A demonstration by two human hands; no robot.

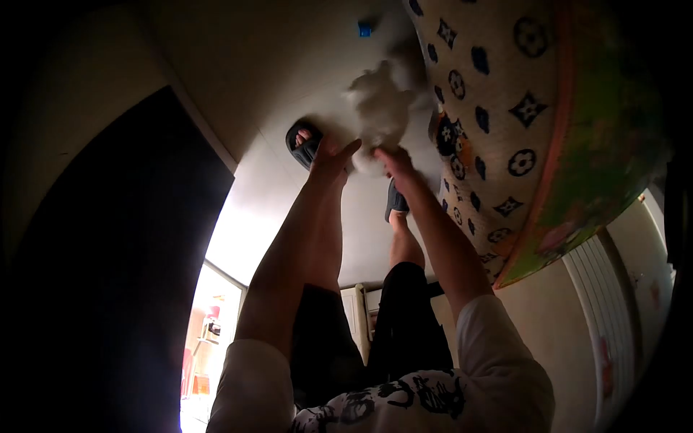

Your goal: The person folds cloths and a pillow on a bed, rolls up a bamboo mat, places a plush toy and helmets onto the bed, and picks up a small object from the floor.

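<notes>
A pale, fluffy, soft thing (381,105), possibly a plush toy, hangs in front of me above the floor; its shape is smeared by motion. My left hand (333,156) grips its lower left edge, with the thumb stretched towards the middle. On the lower right edge, my right hand (395,162) has its fingers closed on the same thing. Part of the fluffy thing bulges down between the two hands. Most of the left fingers are hidden.
To the right stands a bed or couch under a cream cover with dark flower patterns (530,108), edged by a green printed mat (606,144). A small blue object (364,29) lies on the floor. My feet wear dark slippers (303,150). At left is a dark panel (130,238) beside a bright doorway.
</notes>
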